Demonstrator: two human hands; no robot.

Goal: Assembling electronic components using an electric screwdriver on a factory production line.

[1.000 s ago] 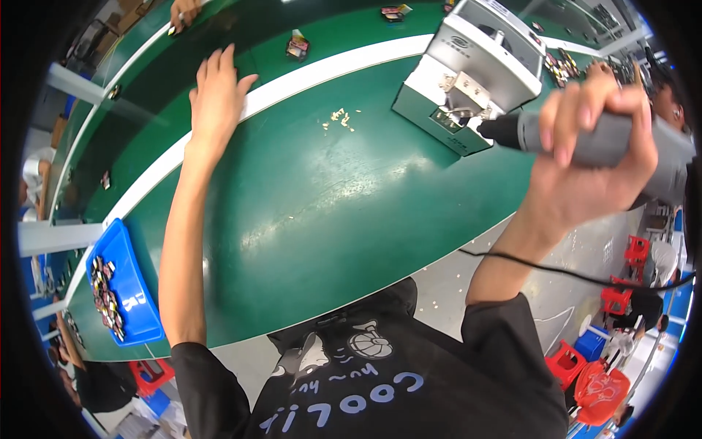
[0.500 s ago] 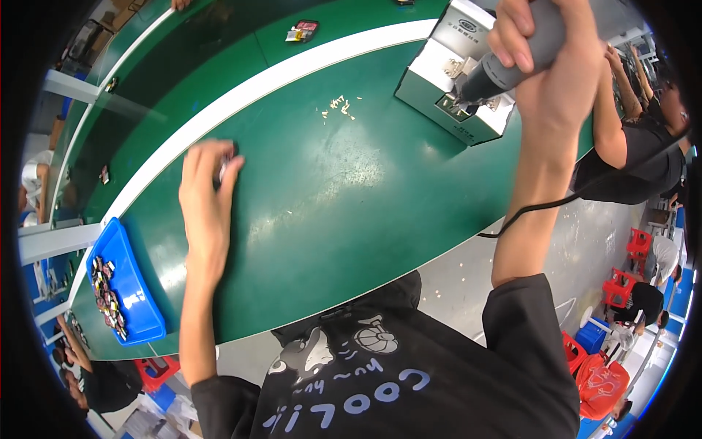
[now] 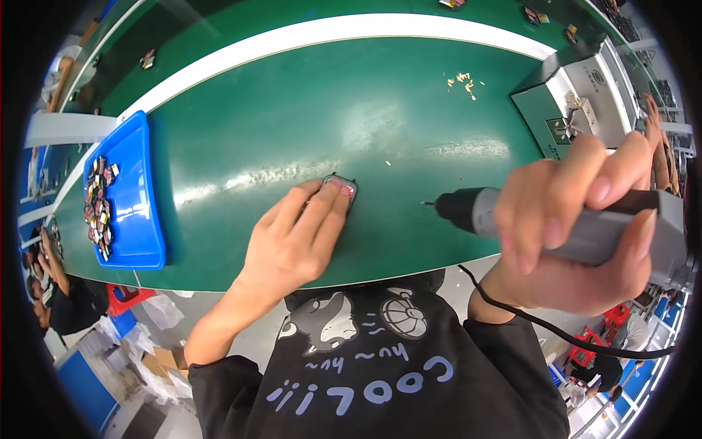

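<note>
blue tray (image 3: 139,219) holds small mixed parts (image 3: 97,208); my left hand (image 3: 292,245) presses a small dark part (image 3: 341,187); my right hand (image 3: 578,234) clamps the grey electric screwdriver (image 3: 526,219)

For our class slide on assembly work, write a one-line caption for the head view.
Left hand presses a small dark rectangular part onto the green belt while the right hand aims a grey corded electric screwdriver.

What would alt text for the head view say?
A left hand presses a small dark part onto a green belt, while the right hand grips a corded screwdriver pointed toward it. A blue tray sits left.
</note>
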